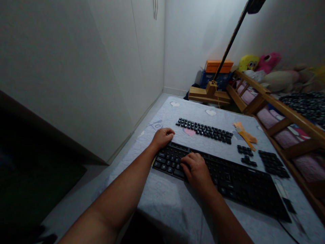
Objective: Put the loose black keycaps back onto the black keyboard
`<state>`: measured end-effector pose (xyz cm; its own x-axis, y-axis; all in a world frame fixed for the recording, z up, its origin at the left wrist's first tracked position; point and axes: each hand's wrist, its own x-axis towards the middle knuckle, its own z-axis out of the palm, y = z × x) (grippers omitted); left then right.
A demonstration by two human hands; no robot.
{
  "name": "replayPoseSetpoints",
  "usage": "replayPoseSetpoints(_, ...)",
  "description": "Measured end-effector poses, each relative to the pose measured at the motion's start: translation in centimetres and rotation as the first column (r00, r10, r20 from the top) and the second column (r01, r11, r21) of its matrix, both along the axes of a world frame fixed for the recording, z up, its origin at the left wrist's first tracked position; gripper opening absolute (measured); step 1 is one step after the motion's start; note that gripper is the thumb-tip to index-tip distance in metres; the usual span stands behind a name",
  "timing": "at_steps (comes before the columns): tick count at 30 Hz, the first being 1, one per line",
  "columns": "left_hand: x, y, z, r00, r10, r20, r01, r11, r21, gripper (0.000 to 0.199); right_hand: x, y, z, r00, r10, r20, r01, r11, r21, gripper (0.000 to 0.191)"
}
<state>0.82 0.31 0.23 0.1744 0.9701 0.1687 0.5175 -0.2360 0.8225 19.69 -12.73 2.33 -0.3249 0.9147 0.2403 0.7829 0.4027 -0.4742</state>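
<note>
A black keyboard lies slantwise on the cloth-covered table; its left part carries keycaps, while much of the rest looks bare of them. My left hand rests at the keyboard's upper left corner, fingers curled; whether it holds anything is hidden. Over the left-middle keys is my right hand, its fingers bent down onto the keyboard, anything under them too small to make out. Beyond the keyboard, loose black keycaps lie in rows. More keycaps sit in groups at the right.
A brush lies on an orange cloth at the table's far right. Behind stands a wooden lamp base. A wooden bed rail runs along the right, a white cabinet along the left. A cable trails at lower right.
</note>
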Motion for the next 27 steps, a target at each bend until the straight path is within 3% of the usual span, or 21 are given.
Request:
replayPoseSetpoints(12,0.01,0.1,-0.07,1.0,0.005,0.0,-0.005,1.0,-0.015,0.023,0.04,0.15,0.39,0.996,-0.063,-0.068,0.06,0.997,-0.055,0.015)
replayPoseSetpoints(27,0.01,0.08,-0.07,1.0,0.002,-0.003,-0.002,1.0,-0.012,0.023,-0.51,0.51,-0.13,0.987,-0.099,0.124,0.099,0.995,0.009,0.017)
